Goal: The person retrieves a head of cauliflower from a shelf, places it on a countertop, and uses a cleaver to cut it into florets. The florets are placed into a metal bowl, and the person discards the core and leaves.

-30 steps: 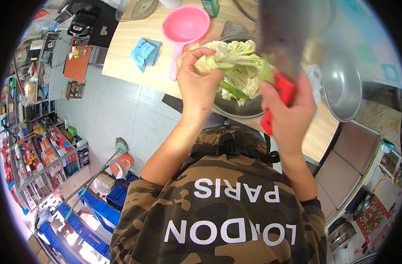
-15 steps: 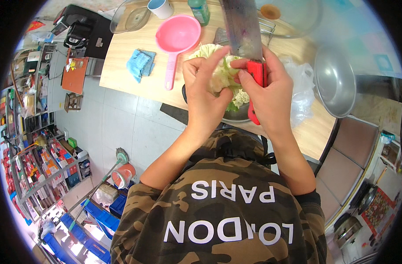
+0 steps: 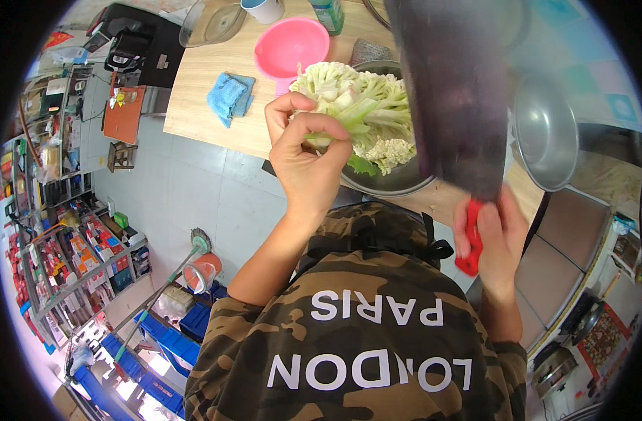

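My left hand (image 3: 308,160) is closed with curled fingers on the stalk side of a pale cauliflower (image 3: 366,105), tilted over a round metal bowl (image 3: 398,188). Some florets and a green leaf piece show low in the bowl. In my right hand (image 3: 503,238) is a cleaver (image 3: 455,105), gripped by its red handle. Its broad dark blade points up and away from me, apart from my left hand, and covers the right side of the bowl. Motion slightly blurs the right hand and the blade.
Left of the cauliflower are a pink dipper (image 3: 293,48) and a folded blue cloth (image 3: 231,97). A cup (image 3: 263,10), a green bottle (image 3: 328,15) and a clear dish (image 3: 212,27) line the back. A shiny metal basin (image 3: 545,133) stands at the right edge.
My right hand has drawn away from the cauliflower, to the right and nearer my body, taking the cleaver along. The left hand has shifted slightly left and down, and more of the cauliflower shows.
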`<state>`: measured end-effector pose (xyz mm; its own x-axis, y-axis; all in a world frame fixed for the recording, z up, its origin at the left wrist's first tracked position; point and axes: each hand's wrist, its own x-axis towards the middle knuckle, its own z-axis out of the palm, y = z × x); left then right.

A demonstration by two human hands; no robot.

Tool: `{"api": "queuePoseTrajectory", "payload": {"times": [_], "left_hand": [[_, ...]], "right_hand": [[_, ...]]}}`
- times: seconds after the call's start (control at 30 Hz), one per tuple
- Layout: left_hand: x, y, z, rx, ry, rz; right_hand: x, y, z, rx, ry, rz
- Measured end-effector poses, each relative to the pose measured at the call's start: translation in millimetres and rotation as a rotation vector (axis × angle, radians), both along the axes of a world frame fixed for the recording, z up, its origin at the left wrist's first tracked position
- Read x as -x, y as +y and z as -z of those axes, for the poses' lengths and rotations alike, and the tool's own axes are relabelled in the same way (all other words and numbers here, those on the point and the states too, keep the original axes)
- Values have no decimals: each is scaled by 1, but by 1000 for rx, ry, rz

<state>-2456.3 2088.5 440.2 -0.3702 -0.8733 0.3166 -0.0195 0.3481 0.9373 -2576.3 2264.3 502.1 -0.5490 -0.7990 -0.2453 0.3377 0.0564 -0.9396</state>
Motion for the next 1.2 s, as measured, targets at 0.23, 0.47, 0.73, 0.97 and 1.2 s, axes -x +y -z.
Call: {"api": "queuePoseTrajectory", "payload": {"times": [0.23, 0.47, 0.73, 0.97, 1.2], "left_hand": [[12, -10, 4, -93, 12, -41], [22, -8, 5, -97, 12, 1], [26, -9, 4, -120, 1, 107], [26, 9, 3, -93, -27, 230], [29, 4, 8, -102, -46, 150]], "right_hand": [[-10, 27, 8, -192, 3, -156], [-9, 24, 7, -286, -15, -168], [0, 17, 6, -289, -106, -133], [10, -17, 17, -201, -118, -23], [1, -28, 22, -185, -58, -21]]}}
